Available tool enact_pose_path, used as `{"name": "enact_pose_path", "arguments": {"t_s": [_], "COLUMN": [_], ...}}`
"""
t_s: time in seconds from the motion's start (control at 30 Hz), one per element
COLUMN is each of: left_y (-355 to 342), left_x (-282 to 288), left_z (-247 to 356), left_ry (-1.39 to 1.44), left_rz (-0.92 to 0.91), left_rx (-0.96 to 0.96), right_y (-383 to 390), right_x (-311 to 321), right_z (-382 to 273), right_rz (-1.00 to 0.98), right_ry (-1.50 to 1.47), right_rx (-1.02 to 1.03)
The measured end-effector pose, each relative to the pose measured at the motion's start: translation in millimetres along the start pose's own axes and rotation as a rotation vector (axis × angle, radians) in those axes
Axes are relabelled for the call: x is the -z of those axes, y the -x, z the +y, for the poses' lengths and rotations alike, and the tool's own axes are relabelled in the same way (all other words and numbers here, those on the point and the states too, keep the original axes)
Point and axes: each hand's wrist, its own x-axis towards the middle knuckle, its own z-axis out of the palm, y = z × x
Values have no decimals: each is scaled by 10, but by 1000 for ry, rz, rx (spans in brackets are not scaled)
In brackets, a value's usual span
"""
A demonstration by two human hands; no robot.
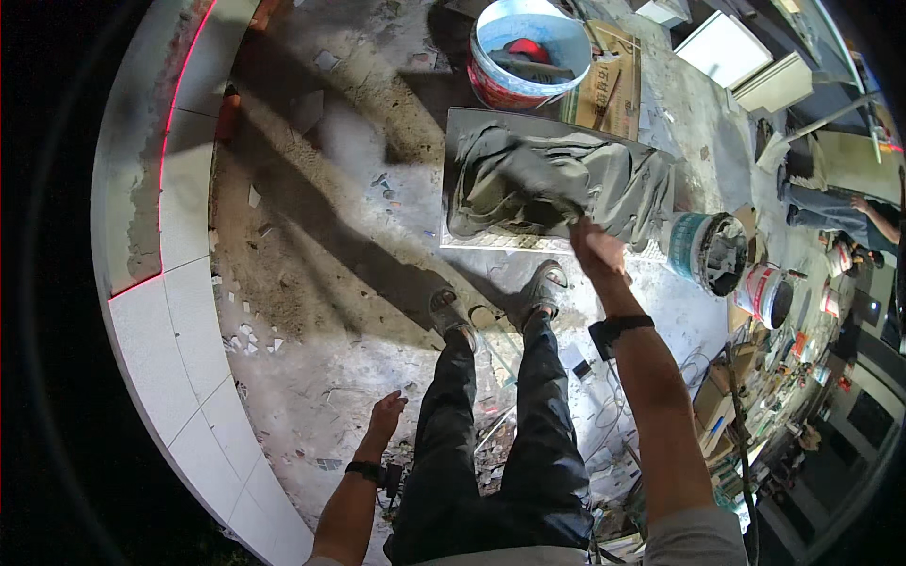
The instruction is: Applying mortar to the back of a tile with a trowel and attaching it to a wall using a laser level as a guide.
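Note:
My right hand (596,250) is closed round the handle of a trowel (538,179), its blade smeared by motion. The blade lies over thick grey mortar (618,184), which is spread in ridges and folds across a large rectangular tile (463,123) on the ground. Bare margins of the tile show at its far left corner and far edge. My left hand (385,418) hangs beside my left leg, away from the tile, fingers curled and nothing visible in them. Both my feet stand just short of the tile's near edge.
A blue-white bucket (484,47) with tools stands beyond the tile, next to flattened cardboard (623,90). A mortar-crusted bucket (687,243) lies at the right. Pale tiles (189,325) with a red laser line run along the left. Another person (840,219) is at far right.

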Motion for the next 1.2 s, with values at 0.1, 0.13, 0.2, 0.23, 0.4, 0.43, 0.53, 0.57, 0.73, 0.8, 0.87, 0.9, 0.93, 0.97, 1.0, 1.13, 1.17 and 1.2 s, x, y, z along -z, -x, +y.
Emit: {"name": "enact_pose_path", "arguments": {"t_s": [0.1, 0.13, 0.2, 0.23, 0.4, 0.43, 0.53, 0.57, 0.73, 0.8, 0.87, 0.9, 0.93, 0.97, 1.0, 1.13, 1.17, 1.2], "left_y": [-113, -25, -21, -93, -111, -95, -155, -149, -109, -114, -59, -64, -84, -67, -50, -397, -138, -24], "left_x": [-167, -44, 16, -42, -195, -175, -166, -173, -195, -216, -268, -250, -212, -135, -71, -452, -278, -93], "left_z": [139, 28, -29, -6, 145, 123, 26, 3, 48, 114, 216, 185, 136, 25, -82, -76, -5, -129], "left_ry": [95, 95, 101, 44, 116, 130, 81, 85, 20, 104, 137, 136, 86, 32, 27, 41, 4, -90], "left_rz": [12, 19, 24, -1, 0, -7, -19, -20, 15, 19, 44, 42, 29, 29, 46, -4, 46, 65], "left_rx": [-34, -15, -6, -42, -81, -96, -125, -127, -94, -32, -9, -8, -65, -112, -107, -75, -69, -133], "right_y": [46, 164, 121, 10, -414, -427, -438, -418, -324, -335, -296, -217, -171, -210, -260, -361, -317, -345], "right_x": [-307, -399, -394, -362, -97, -93, 141, 71, 320, 398, 433, 434, 325, 229, 123, -757, -709, -589], "right_z": [280, -142, -791, -921, -1463, -1450, -1379, -1290, -802, -369, 23, 145, 311, 257, 182, 28, -628, -1164], "right_rz": [32, -97, -75, -144, -232, -293, -559, -630, -316, -260, -282, -212, -101, -139, -183, 63, -47, -185], "right_ry": [-651, -1509, -2047, -2117, -2037, -2010, -1637, -1601, -151, -69, -46, -96, -198, -585, -981, -1702, -1717, -1831], "right_rx": [-416, -789, -884, -800, -655, -606, -733, -641, -119, -197, -370, -446, -477, -660, -834, -564, -385, -450]}}
